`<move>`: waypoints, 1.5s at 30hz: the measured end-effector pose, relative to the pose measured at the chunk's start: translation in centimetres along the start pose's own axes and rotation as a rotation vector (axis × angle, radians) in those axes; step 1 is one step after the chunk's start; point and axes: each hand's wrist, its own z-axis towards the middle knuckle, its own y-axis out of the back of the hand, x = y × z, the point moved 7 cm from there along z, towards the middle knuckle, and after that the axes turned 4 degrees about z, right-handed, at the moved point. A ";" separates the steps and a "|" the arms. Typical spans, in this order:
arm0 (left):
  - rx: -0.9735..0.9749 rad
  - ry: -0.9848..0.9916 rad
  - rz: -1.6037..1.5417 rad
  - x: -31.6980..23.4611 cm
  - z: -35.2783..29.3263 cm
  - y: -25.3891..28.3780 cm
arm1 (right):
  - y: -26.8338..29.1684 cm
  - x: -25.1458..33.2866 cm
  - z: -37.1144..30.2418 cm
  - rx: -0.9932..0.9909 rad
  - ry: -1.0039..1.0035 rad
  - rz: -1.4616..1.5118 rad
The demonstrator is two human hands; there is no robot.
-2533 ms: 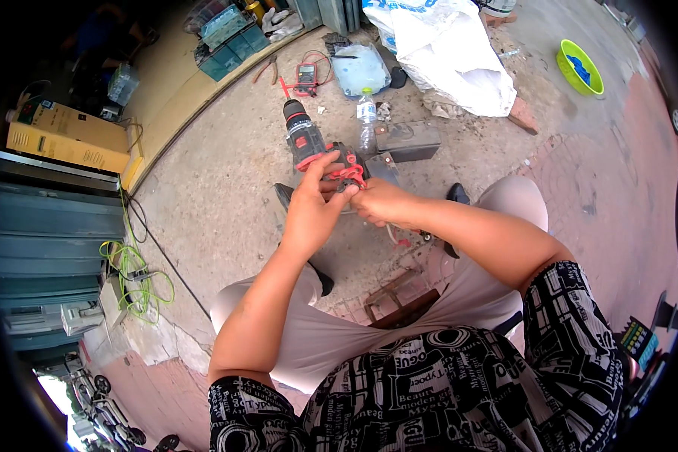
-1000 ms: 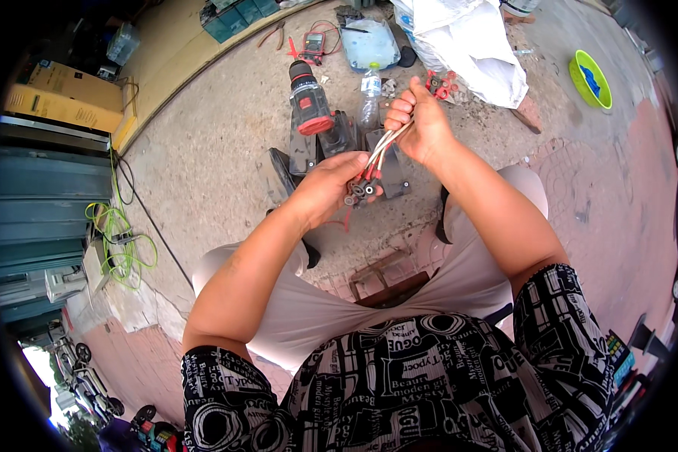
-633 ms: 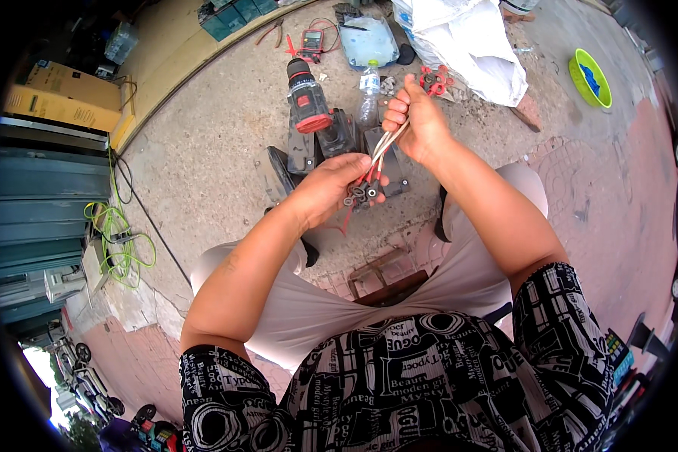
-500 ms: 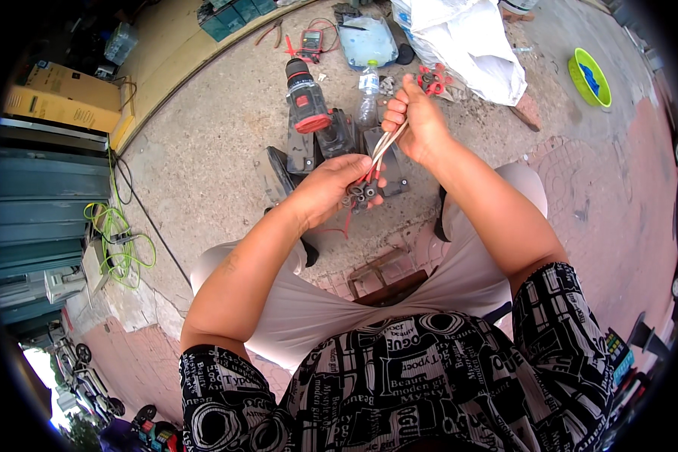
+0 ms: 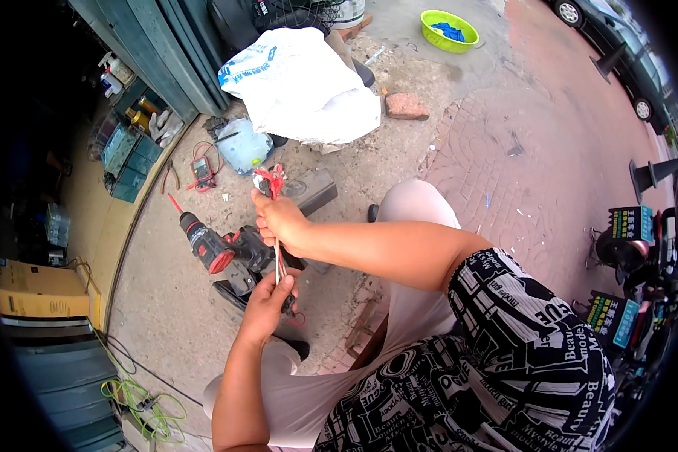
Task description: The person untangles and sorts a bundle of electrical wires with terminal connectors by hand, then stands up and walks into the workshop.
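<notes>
The left hand [image 5: 262, 307] and the right hand [image 5: 282, 224] both grasped 1 cable bundle [image 5: 279, 261], held between them above the floor [image 5: 158, 282], in what seemed an aligning step, whose next move required steady grip.

- Rough grey concrete [image 5: 154, 256] lies before you, meeting reddish patterned paving [image 5: 520, 173] on your right
- Blue-grey metal panels [image 5: 158, 56] stand to your left
- Daylight outside; tan interior floor [image 5: 92, 226] shaded
</notes>
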 end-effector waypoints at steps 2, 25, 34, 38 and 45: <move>-0.039 -0.038 0.100 0.4 0.2 0.2 | -0.4 0.2 -0.7 0.016 -0.023 0.038; 0.029 -0.240 0.582 0.0 0.2 -2.3 | 0.1 -1.5 -2.7 0.209 -0.391 -0.199; 0.145 -0.130 -0.150 -0.6 0.5 -2.3 | -0.2 0.8 -1.8 0.134 -0.291 -0.025; 0.188 -0.096 -0.310 -0.5 -0.3 -1.9 | -1.2 0.2 -1.9 0.132 -0.298 0.000; 0.239 -0.182 -0.456 1.1 0.9 -3.0 | -0.2 0.7 -2.6 0.067 -0.148 -0.054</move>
